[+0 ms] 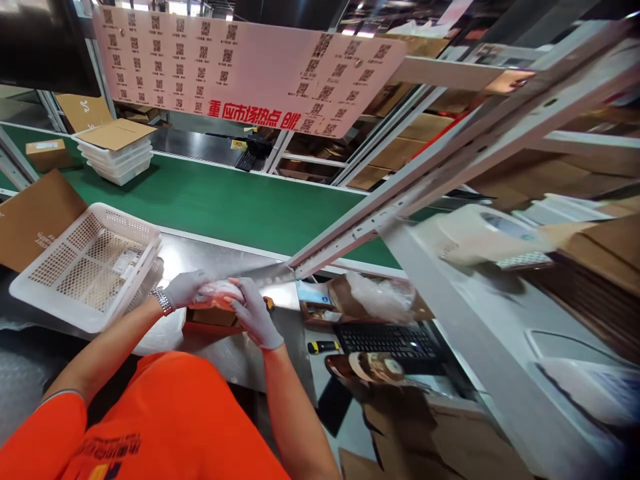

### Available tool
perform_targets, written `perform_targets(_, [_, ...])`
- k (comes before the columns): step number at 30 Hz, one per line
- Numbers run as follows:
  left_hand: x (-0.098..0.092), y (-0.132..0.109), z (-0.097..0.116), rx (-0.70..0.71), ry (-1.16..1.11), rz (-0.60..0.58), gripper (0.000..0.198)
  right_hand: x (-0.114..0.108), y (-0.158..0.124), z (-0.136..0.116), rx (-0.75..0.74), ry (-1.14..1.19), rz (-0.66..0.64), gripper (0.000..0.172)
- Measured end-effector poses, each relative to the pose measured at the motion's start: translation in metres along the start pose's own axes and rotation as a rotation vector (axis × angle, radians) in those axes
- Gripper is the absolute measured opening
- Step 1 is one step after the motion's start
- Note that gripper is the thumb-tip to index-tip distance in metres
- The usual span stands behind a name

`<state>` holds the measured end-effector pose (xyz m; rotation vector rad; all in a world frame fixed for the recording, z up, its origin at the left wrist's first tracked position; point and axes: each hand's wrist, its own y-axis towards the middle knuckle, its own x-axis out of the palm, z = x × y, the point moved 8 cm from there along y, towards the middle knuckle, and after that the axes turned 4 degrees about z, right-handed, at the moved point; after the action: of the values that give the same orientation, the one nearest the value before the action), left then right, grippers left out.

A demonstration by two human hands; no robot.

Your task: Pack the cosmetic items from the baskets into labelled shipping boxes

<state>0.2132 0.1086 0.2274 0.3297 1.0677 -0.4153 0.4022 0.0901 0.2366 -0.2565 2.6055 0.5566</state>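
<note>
A pinkish-orange package in clear plastic wrap is held between my two grey-gloved hands; what is inside it cannot be made out. My left hand, with a metal watch at the wrist, grips its left end. On the other end, the fingers of my right hand are curled over the wrap. Just beneath the package is a brown cardboard box, partly covered by it and my arms. A white perforated basket sits left of my left hand, with a labelled packet inside.
A green conveyor belt runs behind the metal bench, carrying stacked white baskets. To my right are a black keyboard, a yellow-black cutter, tape rolls and cardboard. A slanted metal post rises beside the bench.
</note>
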Motion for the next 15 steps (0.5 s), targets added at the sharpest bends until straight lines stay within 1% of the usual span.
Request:
perform_targets(2, [0.001, 0.002, 0.003, 0.015, 0.049, -0.033, 0.022, -0.001, 0.001, -0.001, -0.023, -0.060, 0.002, 0.035])
perform_targets(4, [0.004, 0.005, 0.007, 0.023, 0.051, -0.037, 0.026, -0.001, 0.003, 0.000, -0.028, -0.074, 0.004, 0.037])
perform_targets(6, [0.009, 0.008, 0.011, 0.022, 0.005, -0.016, 0.031, 0.000, 0.004, 0.003, -0.020, -0.047, -0.002, 0.035])
perform_targets(7, [0.013, 0.010, 0.013, 0.019, -0.025, -0.008, 0.028, 0.002, 0.005, 0.005, -0.011, -0.026, -0.015, 0.033])
perform_targets(9, [0.019, 0.012, 0.016, 0.013, -0.072, -0.004, 0.015, 0.005, 0.006, 0.012, 0.023, 0.025, -0.051, 0.030])
perform_targets(11, [0.022, 0.013, 0.015, 0.010, -0.083, -0.001, 0.009, 0.006, 0.005, 0.023, 0.067, 0.086, -0.055, 0.037])
perform_targets(13, [0.017, 0.014, 0.009, -0.013, -0.062, 0.017, 0.009, 0.001, 0.003, 0.035, 0.103, 0.123, 0.003, 0.048])
perform_targets(15, [0.004, 0.013, -0.003, -0.083, -0.037, 0.074, 0.010, -0.004, -0.003, 0.046, 0.137, 0.051, 0.075, 0.050])
